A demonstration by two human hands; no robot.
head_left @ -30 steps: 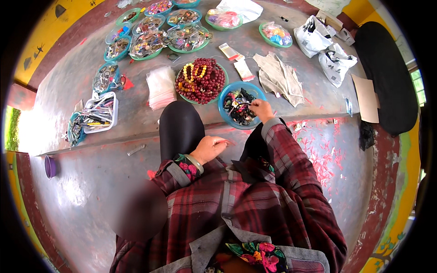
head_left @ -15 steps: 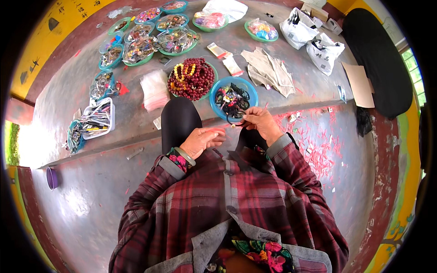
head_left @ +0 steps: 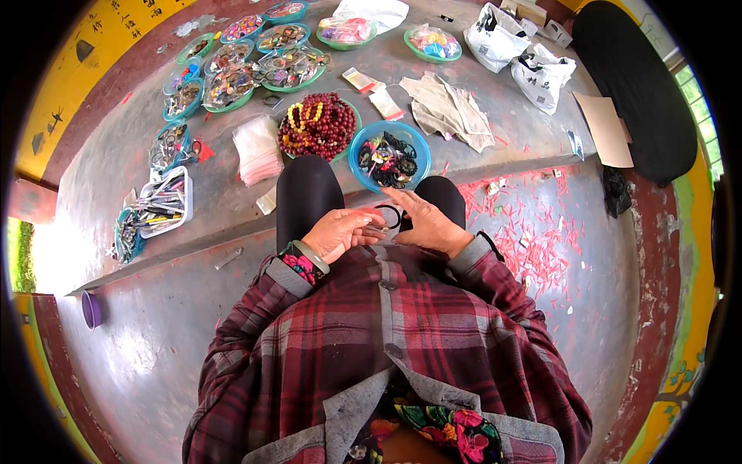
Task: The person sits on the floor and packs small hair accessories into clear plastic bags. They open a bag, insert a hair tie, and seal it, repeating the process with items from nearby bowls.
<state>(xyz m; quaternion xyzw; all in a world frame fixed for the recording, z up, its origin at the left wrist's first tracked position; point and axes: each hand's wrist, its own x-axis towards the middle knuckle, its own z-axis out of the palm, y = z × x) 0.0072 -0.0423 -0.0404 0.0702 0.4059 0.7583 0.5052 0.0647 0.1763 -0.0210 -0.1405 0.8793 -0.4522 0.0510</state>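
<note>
My left hand (head_left: 334, 233) is closed on a red-edged plastic bag (head_left: 369, 211), most of it hidden by the fingers. A thin black hair tie (head_left: 398, 216) forms a ring between my two hands, its left side at my left fingertips. Close to its right side, my right hand (head_left: 430, 224) has index finger and thumb apart, with the other fingers partly hidden. Just beyond the hands, a blue bowl (head_left: 355, 172) contains a tangle of black hair ties (head_left: 396, 158) with small coloured pieces.
Left of the blue bowl are dark red beads (head_left: 325, 127) and a stack of clear bags (head_left: 258, 148). A white tray of pens (head_left: 185, 205) stands farther left. Several filled bowls, a beige cloth (head_left: 448, 108) and white bags (head_left: 541, 77) lie beyond. Red strips (head_left: 533, 240) litter the floor at right.
My right hand has come down and left from the bowl's edge, bringing the black hair tie to my left hand. Its index finger and thumb have spread from their pinch.
</note>
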